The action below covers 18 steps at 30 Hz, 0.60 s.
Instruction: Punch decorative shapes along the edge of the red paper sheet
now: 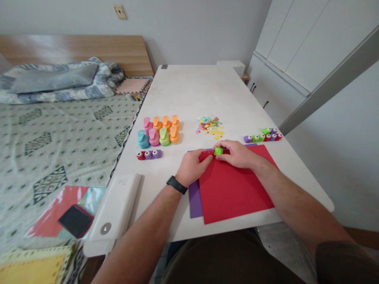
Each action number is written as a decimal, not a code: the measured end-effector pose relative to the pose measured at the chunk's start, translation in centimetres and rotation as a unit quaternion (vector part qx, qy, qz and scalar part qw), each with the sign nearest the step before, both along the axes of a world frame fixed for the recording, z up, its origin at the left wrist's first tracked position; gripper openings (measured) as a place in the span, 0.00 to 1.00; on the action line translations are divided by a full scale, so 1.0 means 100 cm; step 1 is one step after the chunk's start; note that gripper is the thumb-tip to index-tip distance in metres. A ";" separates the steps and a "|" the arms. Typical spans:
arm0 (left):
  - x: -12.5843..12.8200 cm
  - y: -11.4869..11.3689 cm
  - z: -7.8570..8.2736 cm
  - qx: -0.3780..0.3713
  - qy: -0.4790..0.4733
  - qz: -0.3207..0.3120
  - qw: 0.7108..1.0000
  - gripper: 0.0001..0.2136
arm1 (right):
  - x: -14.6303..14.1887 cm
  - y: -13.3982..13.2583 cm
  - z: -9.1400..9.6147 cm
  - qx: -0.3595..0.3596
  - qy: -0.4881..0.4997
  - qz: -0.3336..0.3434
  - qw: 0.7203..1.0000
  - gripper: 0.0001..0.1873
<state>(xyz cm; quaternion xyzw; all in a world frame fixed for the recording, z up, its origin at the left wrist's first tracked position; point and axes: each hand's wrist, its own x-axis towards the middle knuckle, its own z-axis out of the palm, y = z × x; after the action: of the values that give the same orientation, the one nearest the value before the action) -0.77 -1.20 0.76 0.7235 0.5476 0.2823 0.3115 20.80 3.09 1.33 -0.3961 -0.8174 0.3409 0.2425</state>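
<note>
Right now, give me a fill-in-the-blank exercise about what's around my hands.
1. The right hand holds a small punch whose color is ____.
2. The red sheet lies on another sheet, colored ____.
3. The black wristband is worn on the person's ____ side.

Missing words: green; purple; left.

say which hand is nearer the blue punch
Left: the left hand grips the red paper, right of the blue punch; the right hand, on a small green punch, is farther right.
</note>
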 end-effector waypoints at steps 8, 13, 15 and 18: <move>-0.001 0.000 -0.002 0.005 0.009 0.005 1.000 0.13 | -0.002 0.002 -0.002 -0.001 -0.005 -0.003 1.000 0.08; 0.000 0.000 -0.001 0.005 0.012 0.006 1.000 0.13 | -0.002 0.004 -0.005 -0.005 -0.003 -0.003 1.000 0.07; 0.000 0.000 0.000 0.002 0.012 0.005 1.000 0.14 | -0.002 0.004 -0.006 -0.009 -0.001 -0.005 1.000 0.07; 0.000 -0.001 0.000 -0.003 0.009 0.008 1.000 0.14 | -0.002 0.005 -0.007 -0.003 0.007 -0.008 1.000 0.08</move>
<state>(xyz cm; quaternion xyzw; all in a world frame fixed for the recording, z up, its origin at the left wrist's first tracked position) -0.74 -1.26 0.75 0.7209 0.5566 0.2766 0.3066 20.58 3.54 0.61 -0.4012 -0.8114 0.3442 0.2495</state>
